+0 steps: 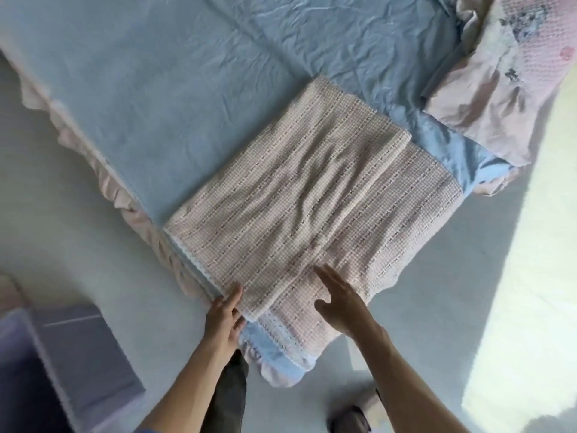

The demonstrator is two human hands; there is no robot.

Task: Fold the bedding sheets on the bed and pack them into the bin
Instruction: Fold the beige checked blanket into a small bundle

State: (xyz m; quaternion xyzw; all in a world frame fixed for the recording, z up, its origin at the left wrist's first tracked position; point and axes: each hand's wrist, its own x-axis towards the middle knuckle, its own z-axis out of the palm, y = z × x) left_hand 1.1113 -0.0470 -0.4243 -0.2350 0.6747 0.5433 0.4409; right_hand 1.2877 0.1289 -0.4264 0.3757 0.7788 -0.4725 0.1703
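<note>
A pink checked sheet (315,195) lies folded into a long strip across the near corner of the bed (150,98), which has a blue cover. My left hand (227,317) rests at the sheet's near left corner, fingers straight, thumb touching the folded edge. My right hand (338,300) lies flat on the sheet's near end with its fingers spread. A purple bin (71,367) stands on the floor at the lower left, its inside dark.
A crumpled pink and white bundle of bedding (493,85) lies at the bed's far right. A pink frill (137,210) hangs along the bed's left edge. Pale floor surrounds the bed. My legs and a shoe (349,420) show at the bottom.
</note>
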